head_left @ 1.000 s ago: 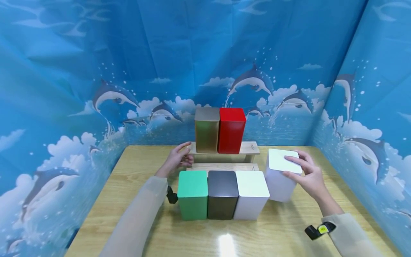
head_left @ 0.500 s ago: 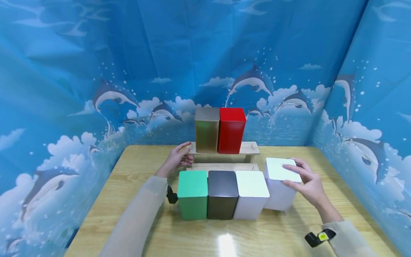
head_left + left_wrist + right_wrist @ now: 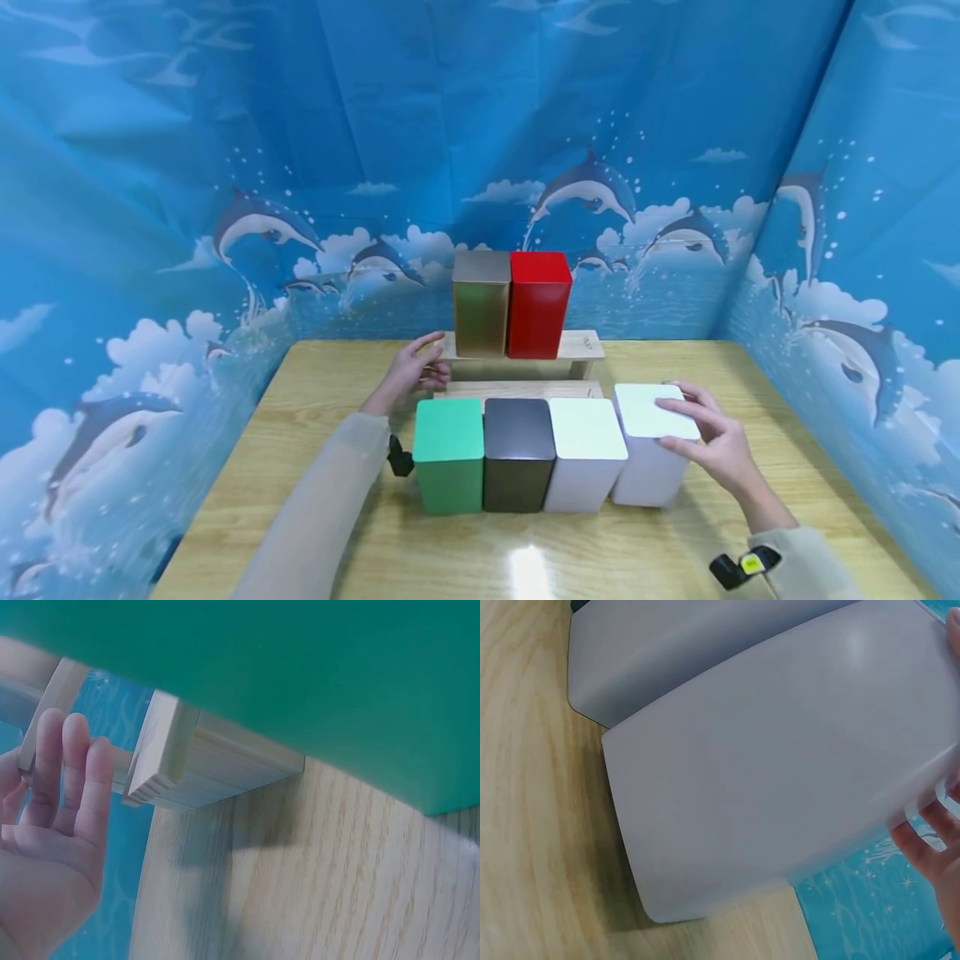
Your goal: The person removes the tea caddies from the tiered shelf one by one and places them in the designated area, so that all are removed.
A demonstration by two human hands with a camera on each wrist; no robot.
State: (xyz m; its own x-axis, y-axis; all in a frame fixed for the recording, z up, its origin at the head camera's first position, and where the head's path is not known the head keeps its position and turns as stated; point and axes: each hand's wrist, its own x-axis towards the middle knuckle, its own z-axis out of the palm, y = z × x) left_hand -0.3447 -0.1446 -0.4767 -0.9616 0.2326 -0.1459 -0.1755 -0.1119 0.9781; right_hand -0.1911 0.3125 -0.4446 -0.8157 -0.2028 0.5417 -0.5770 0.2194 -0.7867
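Fingers of R hand [image 3: 716, 437] are grasping R white box [image 3: 651, 471] by its top – one laid on the lid, thumb at the near R corner, others round the far R edge. R white box is abt upright at the R end of the near row, right next to L white box [image 3: 585, 429]; can't tell if its base is fully down on table [image 3: 615, 558]. Row, L to R: green box [image 3: 449, 430], black box [image 3: 519, 429], L white box, R white box. L hand [image 3: 408, 372] – fingers loose, fairly straight – is at L end of far shelf [image 3: 581, 344]; can't tell if pressing on it. Far shelf bears gold box [image 3: 482, 317] on L, red box [image 3: 539, 312] on R, side by side. Near shelf [image 3: 517, 389], also wood, is btwn far shelf & row. Blue dolphin backdrop [image 3: 450, 125] behind.
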